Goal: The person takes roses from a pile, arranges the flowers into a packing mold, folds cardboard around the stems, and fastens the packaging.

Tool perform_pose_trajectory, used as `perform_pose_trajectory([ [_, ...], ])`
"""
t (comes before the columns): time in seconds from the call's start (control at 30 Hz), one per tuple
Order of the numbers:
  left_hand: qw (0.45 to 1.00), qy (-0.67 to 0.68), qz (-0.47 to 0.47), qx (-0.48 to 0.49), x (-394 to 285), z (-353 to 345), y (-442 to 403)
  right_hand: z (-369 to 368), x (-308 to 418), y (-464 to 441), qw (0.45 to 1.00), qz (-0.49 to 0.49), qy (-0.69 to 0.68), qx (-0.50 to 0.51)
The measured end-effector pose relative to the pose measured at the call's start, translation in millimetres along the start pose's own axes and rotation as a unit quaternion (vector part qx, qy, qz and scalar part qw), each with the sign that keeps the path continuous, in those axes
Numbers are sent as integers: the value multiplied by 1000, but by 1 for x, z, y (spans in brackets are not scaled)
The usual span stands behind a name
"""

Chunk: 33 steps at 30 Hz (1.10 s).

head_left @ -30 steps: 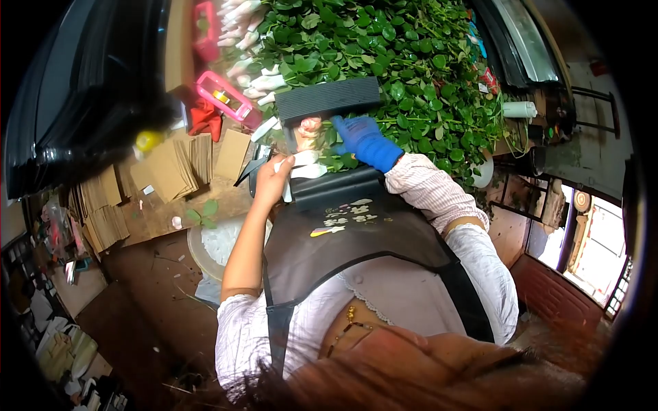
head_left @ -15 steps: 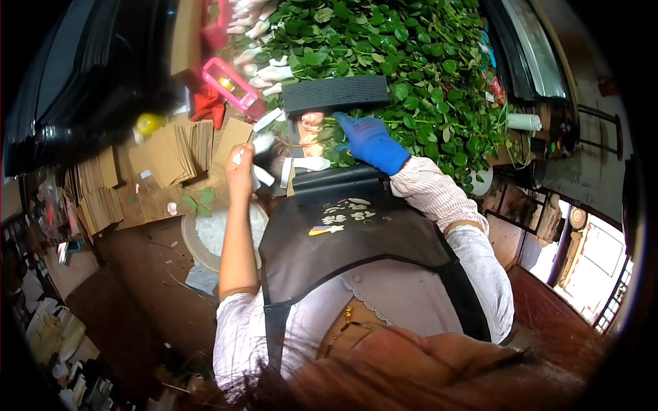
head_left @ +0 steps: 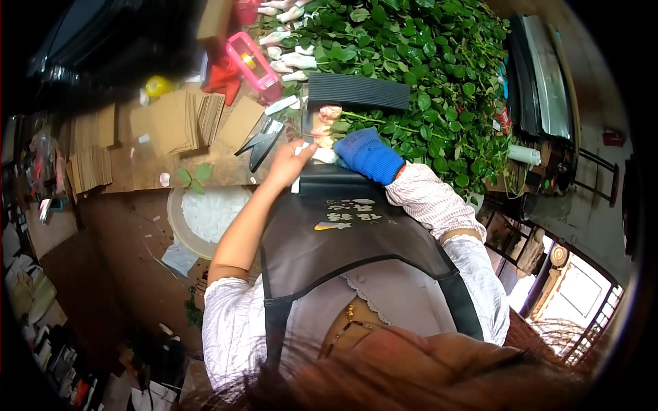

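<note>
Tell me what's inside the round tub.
White material shows inside the tub; whatever lies beneath it is covered, and the left forearm hides part of the tub.

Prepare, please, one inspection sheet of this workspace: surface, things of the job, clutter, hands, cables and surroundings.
Surface: wooden table, crowded.
Job's things: pink roses beside a black ridged block; white sleeve near them; leafy stems heaped beyond.
Clutter: cardboard pieces, pink tape dispenser, black-and-silver tool of unclear type, red item also unclear, loose leaves.
Left hand: bare, at the white sleeve; grip partly hidden.
Right hand: blue-gloved, beside the roses; fingertips unclear.
Cables: nothing seen for certain.
Surroundings: round tub with white contents below the table edge; bright opening at picture right.
</note>
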State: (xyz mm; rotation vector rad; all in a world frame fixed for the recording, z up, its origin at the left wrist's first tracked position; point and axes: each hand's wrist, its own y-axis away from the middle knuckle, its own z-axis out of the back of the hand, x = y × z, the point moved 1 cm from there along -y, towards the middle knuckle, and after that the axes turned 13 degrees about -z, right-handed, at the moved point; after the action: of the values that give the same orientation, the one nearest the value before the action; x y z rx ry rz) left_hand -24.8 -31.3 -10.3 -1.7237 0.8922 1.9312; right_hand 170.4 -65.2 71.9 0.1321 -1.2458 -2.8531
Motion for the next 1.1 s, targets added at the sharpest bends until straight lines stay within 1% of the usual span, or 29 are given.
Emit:
perform_pose_trajectory([
  [0.07, 998, -6, -15, -58, 13, -1, 7, 3, 2, 2, 1000, 12, 16, -9],
  [0.1, 985, 29, -34, -165, 18, 2, 11, 5, 2, 2, 999, 18, 25, -13],
  [0.13, 960, 64, -52, -269, 17, 10, 18, 5, 1, 2, 999, 33, 32, -24],
  [0.2, 950, 73, 79, -293, 10, 67, 52, 2, -2, 4, 996, 66, 45, -42],
  [0.23, 967, -40, 101, -230, 11, 94, 70, 1, -2, 2, 994, 71, 76, -34],
  [0.27, 967, -152, 121, -162, 14, 114, 90, 0, -1, -3, 991, 78, 106, -27],
  [0.3, 914, -361, 144, -117, 19, 126, 107, -2, 1, -6, 987, 83, 136, -22],
  [0.33, 815, -553, 160, -65, 14, 128, 120, -2, 3, -9, 985, 90, 145, -26],
  [0.37, 717, -680, 143, -54, 9, 125, 132, -4, 4, -10, 983, 96, 155, -28],
  [0.43, 828, -549, 100, -56, 1, 112, 107, -3, 6, -14, 979, 109, 172, -32],
  [0.47, 875, -476, 75, -56, -2, 101, 88, 0, 7, -17, 977, 114, 178, -33],
  [0.5, 920, -384, 7, -76, -3, 81, 67, 2, 8, -18, 975, 118, 186, -34],
  [0.53, 951, -286, -64, -94, -6, 59, 45, 4, 11, -16, 977, 112, 178, -32],
  [0.57, 963, -233, -110, -79, -16, 38, 23, 6, 13, -14, 979, 105, 171, -32],
  [0.6, 970, -177, -155, -65, -25, 23, 5, 8, 13, -12, 981, 97, 165, -30],
  [0.67, 955, -237, -179, 11, -16, 7, -20, 4, 5, -12, 987, 89, 133, -34],
  [0.7, 942, -285, -172, 36, -1, 5, -25, 2, -1, -8, 989, 88, 109, -35],
  [0.73, 960, -245, -114, 73, -2, 9, -27, 5, -6, 0, 992, 88, 84, -38],
  [0.77, 959, -246, -111, 82, -4, 11, -27, 9, -15, 12, 997, 71, -2, -25],
  [0.87, 958, -245, -104, 106, -5, 11, -30, 2, -26, 22, 978, -26, -162, -127],
  [0.97, 949, -267, -116, 124, -8, 10, -30, -28, -22, -2, 973, 6, -155, -169],
  [1.0, 945, -276, -124, 122, -10, 10, -31, -26, -19, -6, 972, 21, -146, -182],
  [1.1, 947, -268, -127, 123, -15, 10, -28, -27, -15, -5, 976, 10, -130, -176],
])
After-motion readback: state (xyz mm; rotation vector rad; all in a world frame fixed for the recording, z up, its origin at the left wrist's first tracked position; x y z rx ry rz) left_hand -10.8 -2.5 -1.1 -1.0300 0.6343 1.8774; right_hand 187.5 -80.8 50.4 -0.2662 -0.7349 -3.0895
